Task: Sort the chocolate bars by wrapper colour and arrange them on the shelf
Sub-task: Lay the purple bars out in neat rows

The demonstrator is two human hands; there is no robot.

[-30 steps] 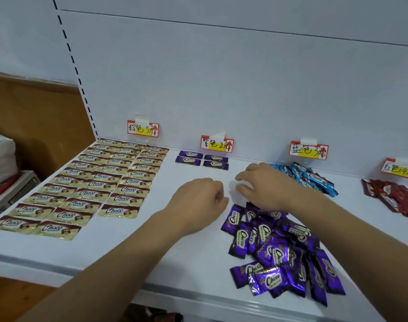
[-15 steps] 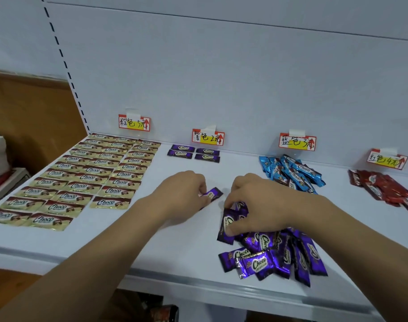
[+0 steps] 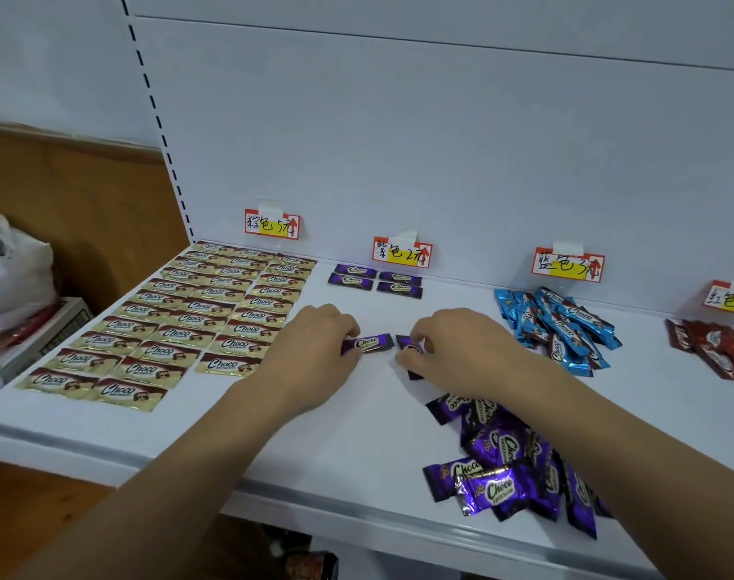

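Left hand (image 3: 315, 349) pinches one purple foil-wrapped chocolate bar (image 3: 367, 343) by its left end, long axis running left to right, held low over the white shelf (image 3: 356, 433). Right hand (image 3: 461, 353) pinches a second purple bar (image 3: 411, 349), largely hidden under the fingers. The four laid purple bars (image 3: 375, 280) lie directly beyond, equally near both hands. Judged next: set both as a new row.

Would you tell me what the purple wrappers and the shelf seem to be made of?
Purple wrappers: probably metallised plastic film, glossy; silvery glints and crinkled, crimped ends suggest it. Shelf: looks like white painted sheet metal, smooth and matte, with a rolled front lip; I can't be certain.
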